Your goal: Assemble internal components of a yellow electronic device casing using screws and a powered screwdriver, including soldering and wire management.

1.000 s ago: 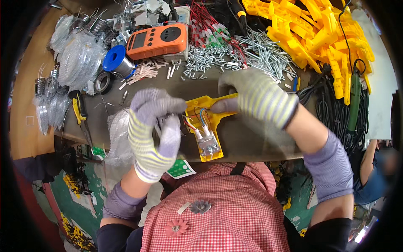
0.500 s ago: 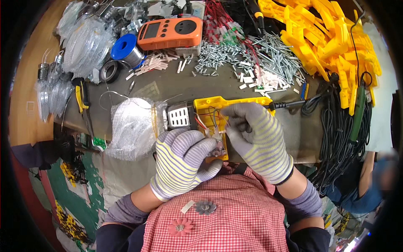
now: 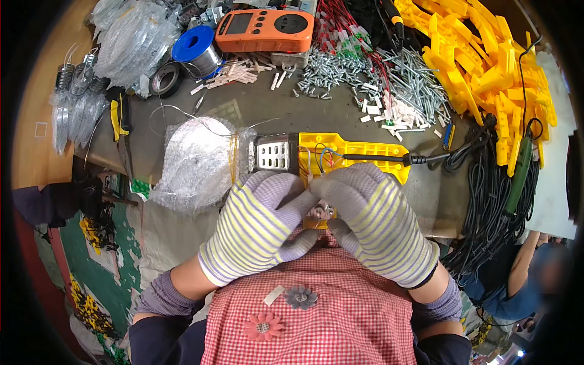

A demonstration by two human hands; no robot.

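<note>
A yellow plastic housing half (image 3: 374, 149), shaped like a tool with a handle, lies open before me. A perforated metal barrel (image 3: 273, 153) sits at its left, and a black power cord (image 3: 371, 157) runs into the handle. Thin coloured wires (image 3: 327, 156) curve down toward my fingers. My left hand (image 3: 255, 225) and my right hand (image 3: 377, 225), both in striped knit gloves, meet over the housing's lower arm. Their fingers are closed together at the wires; the fingertips hide what they pinch. Below them a small part with metal pieces (image 3: 321, 211) shows in the housing.
Bubble-wrapped pieces (image 3: 194, 164) lie left, by pliers (image 3: 121, 128). At the back are a solder spool (image 3: 198, 48), an orange meter (image 3: 265, 30), screws (image 3: 331, 70) and yellow housings (image 3: 474, 55). Coiled cords (image 3: 493, 201) and a green-handled tool (image 3: 520, 170) are right. Another person (image 3: 508, 286) sits beyond.
My right hand has come down and left, so its fingers now meet my left hand's. The black cord's end now lies inside the yellow handle. The whole view has shifted slightly.
</note>
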